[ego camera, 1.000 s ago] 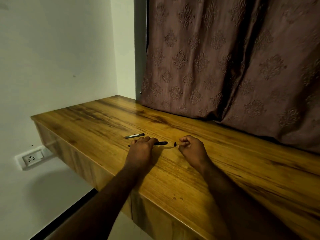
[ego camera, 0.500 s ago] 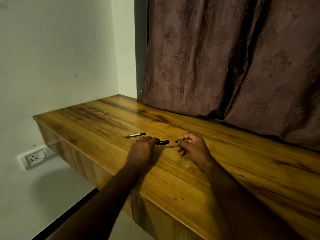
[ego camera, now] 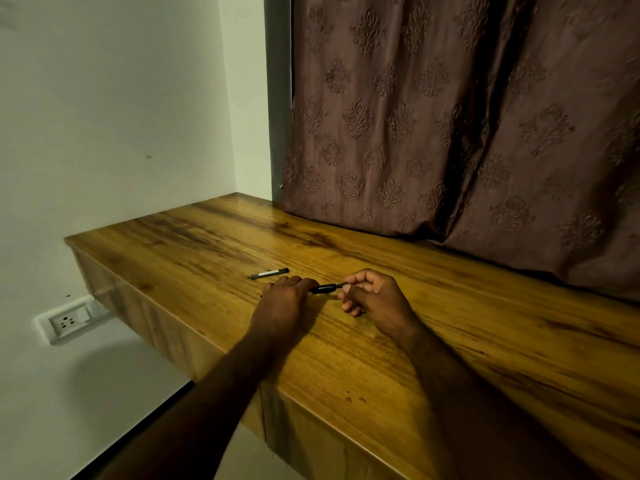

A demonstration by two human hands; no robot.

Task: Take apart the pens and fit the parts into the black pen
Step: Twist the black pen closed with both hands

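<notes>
Though near hands (ego camera: 282, 301) (ego camera: 375, 303), second pen (ego camera: 270, 273) apart

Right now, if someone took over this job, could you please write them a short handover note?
The left hand grips the black pen by its left part, low over the wooden table.
The right hand pinches the pen's right end between thumb and forefinger; whether a loose tip piece sits there is too small to tell.
The second pen lies on the table just beyond the left hand, apart from both hands.
Done: no fitted part can be confirmed.
Left: finish at the black pen's end, then take the second pen apart and fit its parts in.
</notes>
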